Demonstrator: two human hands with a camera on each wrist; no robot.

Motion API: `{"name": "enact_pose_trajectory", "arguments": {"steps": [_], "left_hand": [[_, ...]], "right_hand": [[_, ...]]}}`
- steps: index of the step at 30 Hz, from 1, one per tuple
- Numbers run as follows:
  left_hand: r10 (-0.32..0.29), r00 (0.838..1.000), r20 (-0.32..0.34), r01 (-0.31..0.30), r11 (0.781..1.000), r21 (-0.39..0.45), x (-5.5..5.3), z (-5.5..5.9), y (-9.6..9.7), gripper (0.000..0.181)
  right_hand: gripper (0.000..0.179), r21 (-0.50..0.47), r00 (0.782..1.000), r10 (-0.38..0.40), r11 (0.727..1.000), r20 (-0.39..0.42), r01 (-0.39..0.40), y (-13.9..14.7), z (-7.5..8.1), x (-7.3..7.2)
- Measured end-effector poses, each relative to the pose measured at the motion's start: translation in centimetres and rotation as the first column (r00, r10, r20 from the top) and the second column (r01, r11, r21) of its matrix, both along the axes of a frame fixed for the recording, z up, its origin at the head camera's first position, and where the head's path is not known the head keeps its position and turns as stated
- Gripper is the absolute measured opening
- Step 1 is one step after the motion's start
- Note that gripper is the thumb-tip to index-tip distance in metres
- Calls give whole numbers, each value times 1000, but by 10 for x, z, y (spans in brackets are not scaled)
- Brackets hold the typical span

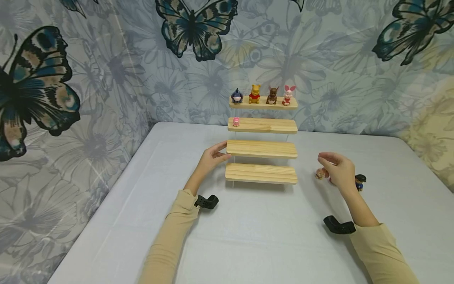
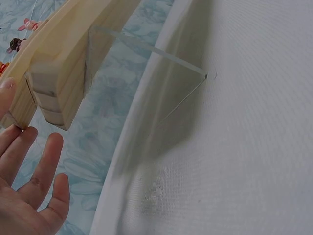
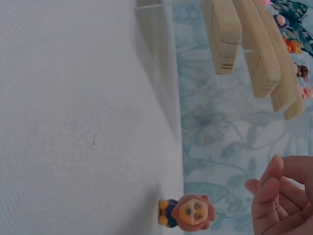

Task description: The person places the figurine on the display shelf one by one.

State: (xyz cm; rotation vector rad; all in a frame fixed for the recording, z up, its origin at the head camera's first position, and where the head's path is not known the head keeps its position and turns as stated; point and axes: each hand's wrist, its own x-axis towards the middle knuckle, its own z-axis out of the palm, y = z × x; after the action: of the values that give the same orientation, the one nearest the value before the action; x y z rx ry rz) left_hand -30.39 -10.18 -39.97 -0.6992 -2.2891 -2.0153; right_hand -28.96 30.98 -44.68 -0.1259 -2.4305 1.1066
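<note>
In the head view my left hand (image 1: 212,157) is at the left end of a four-tier wooden display shelf (image 1: 261,149). Its thumb and fingers pinch the end of the second-lowest board, as the left wrist view also shows. My right hand (image 1: 338,169) hovers over a few small figurines on the right of the table. Its fingers are loosely bent, and nothing shows between them. A lion figurine (image 3: 188,213) stands below the fingertips, apart from them. A dark-capped figurine in blue (image 1: 360,182) is behind the wrist. Something pink beneath the hand is mostly hidden.
On the top board stand a grey donkey (image 1: 237,96), a yellow bear (image 1: 254,94), a brown kangaroo (image 1: 272,95) and a pink piglet (image 1: 288,96). One pink figurine (image 1: 236,121) sits at the left of the second board. A white cloth (image 1: 255,236) covers the table.
</note>
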Motion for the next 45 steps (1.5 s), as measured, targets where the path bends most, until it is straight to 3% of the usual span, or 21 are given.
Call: {"name": "enact_pose_trajectory", "arguments": {"steps": [5,8,11,14,21,27,37,42,43,45], "left_hand": [[2,1000,-13,-2,1000,4,-1,-3,0,54],[13,1000,-29,-12,1000,10,-10,-14,0,53],[18,999,-40,-18,1000,6,-21,-29,0,53],[15,999,-41,-15,1000,-6,-28,-37,-1,53],[-4,1000,-21,4,1000,0,-2,-5,-2,55],[3,1000,-1,-3,1000,-16,0,-4,-1,55],[-8,1000,18,8,1000,10,14,16,0,52],[-11,1000,3,11,1000,12,8,10,-1,54],[-15,1000,-1,15,1000,13,1,1,-1,55],[-14,1000,-3,14,1000,12,-2,-3,-1,55]], "right_hand": [[36,-13,999,27,1000,41,-27,0,2,6],[38,-81,994,94,993,58,-89,-4,11,14],[38,-119,990,115,987,84,-104,-6,16,20],[38,-111,988,114,989,107,-102,-3,13,20],[44,-15,986,76,997,146,-74,9,-4,13],[50,46,982,42,998,183,-51,11,-5,16],[59,132,968,67,986,243,-101,9,0,20],[62,154,943,102,975,318,-158,-5,22,34],[61,139,938,112,976,329,-165,-9,29,38],[58,114,930,138,976,341,-187,-16,39,44]]}}
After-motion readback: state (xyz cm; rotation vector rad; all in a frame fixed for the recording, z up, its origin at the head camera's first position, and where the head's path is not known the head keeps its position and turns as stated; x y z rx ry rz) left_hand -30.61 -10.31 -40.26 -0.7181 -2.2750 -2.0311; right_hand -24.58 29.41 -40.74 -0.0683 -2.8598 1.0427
